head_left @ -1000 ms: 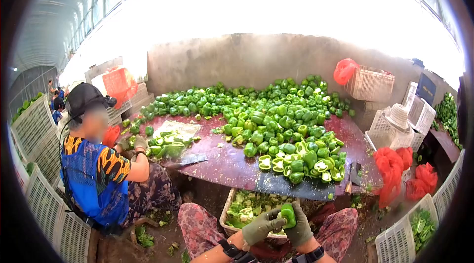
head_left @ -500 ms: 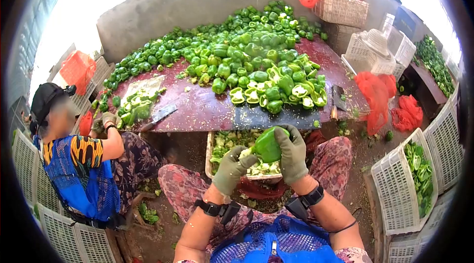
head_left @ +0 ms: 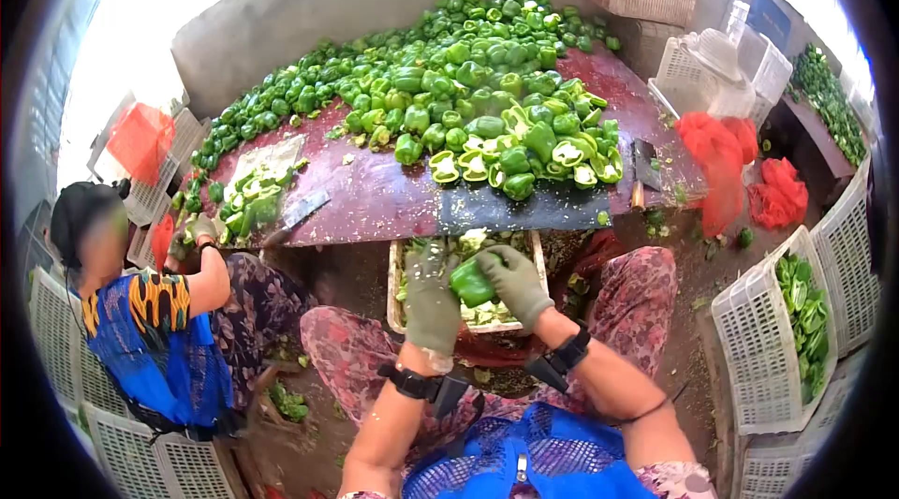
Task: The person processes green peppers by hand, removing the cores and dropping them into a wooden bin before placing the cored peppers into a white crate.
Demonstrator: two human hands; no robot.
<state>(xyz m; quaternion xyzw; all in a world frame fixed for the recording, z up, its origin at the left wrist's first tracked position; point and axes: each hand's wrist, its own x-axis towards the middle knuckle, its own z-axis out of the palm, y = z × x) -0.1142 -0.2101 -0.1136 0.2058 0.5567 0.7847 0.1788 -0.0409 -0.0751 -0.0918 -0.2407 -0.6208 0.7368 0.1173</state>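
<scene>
My right hand [head_left: 515,284], in a grey-green glove, is wrapped round the side of a green bell pepper [head_left: 473,282]. My left hand [head_left: 432,300], gloved alike, is beside the pepper with its fingers stretched out and a little blurred; I see nothing held in it. Below both hands stands a white crate [head_left: 395,288] with pale pepper cores and green scraps in it. Just beyond my hands, cut bell peppers [head_left: 520,162] lie heaped at the edge of the dark red table [head_left: 375,199].
A cleaver [head_left: 644,169] lies at the table's right, a knife [head_left: 302,209] at its left. On the left another person [head_left: 154,312] works with gloved hands over cut peppers. A crate of pepper pieces [head_left: 754,340] stands at right, near red net bags [head_left: 777,192].
Both hands have lowered a little toward the crate, the pepper with them. My left hand has come away from the pepper's pale core end, and its fingers have straightened.
</scene>
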